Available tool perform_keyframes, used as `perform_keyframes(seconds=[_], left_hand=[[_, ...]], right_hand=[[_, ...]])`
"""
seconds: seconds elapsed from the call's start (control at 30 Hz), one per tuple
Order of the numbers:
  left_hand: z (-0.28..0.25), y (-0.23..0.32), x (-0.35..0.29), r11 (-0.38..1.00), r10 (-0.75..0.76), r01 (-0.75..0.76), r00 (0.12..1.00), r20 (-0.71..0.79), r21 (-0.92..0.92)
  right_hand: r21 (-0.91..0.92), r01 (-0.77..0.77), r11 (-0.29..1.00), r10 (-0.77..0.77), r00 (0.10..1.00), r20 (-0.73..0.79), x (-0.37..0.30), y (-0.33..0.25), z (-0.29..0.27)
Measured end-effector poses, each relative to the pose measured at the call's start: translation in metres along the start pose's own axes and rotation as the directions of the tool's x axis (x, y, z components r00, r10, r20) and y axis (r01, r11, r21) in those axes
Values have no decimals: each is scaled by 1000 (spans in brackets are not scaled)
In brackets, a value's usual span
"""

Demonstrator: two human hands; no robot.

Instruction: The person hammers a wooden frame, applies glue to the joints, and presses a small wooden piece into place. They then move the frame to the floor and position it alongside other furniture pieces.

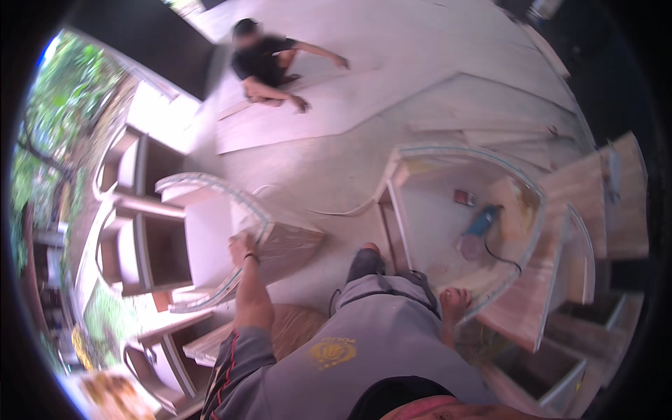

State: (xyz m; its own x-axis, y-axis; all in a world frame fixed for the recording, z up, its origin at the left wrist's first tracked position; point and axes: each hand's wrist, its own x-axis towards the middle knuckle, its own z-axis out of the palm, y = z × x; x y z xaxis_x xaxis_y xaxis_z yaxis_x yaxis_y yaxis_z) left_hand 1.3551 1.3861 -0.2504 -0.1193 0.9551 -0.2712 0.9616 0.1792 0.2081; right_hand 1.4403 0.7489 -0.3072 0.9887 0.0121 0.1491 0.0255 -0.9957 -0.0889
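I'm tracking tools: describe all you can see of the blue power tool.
The blue power tool lies at a slant inside a curved wooden frame, its round pinkish disc toward the picture's lower left, other end darker. Its casing looks plastic; a dark cord curves to the frame's rim. Nobody holds it.

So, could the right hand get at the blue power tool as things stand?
Probably yes: the blue power tool lies inside the curved frame, with nothing visible between it and the right hand.

Left grip (243, 247) at curved frame (208, 227), right grip (456, 301) beside second frame (434, 199), blue tool (481, 222) inside, person (262, 61) squatting
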Motion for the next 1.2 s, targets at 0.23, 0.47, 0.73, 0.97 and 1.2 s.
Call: perform_keyframes(seconds=[0.23, 0.47, 0.73, 0.97, 1.2], left_hand=[[3, -8, 3, 1000, -2, 2, 999, -44, 15], [2, -8, -1, 1000, 20, -20, 999, -38, -10], [-1, -3, -3, 1000, 7, -7, 999, -33, 1], [1, -6, 1, 1000, 2, -2, 999, -42, 15], [2, -2, -1, 1000, 3, -2, 998, -55, 16]], right_hand=[[-32, -50, 998, 52, 996, 67, 0, -2, -2], [-59, -15, 998, 13, 1000, -19, 2, 1, 5], [-49, -26, 998, 27, 1000, 15, 1, -4, -3], [-59, -42, 997, 44, 998, 39, 2, -3, -1], [-50, -27, 998, 28, 1000, 14, 1, -2, -1]])
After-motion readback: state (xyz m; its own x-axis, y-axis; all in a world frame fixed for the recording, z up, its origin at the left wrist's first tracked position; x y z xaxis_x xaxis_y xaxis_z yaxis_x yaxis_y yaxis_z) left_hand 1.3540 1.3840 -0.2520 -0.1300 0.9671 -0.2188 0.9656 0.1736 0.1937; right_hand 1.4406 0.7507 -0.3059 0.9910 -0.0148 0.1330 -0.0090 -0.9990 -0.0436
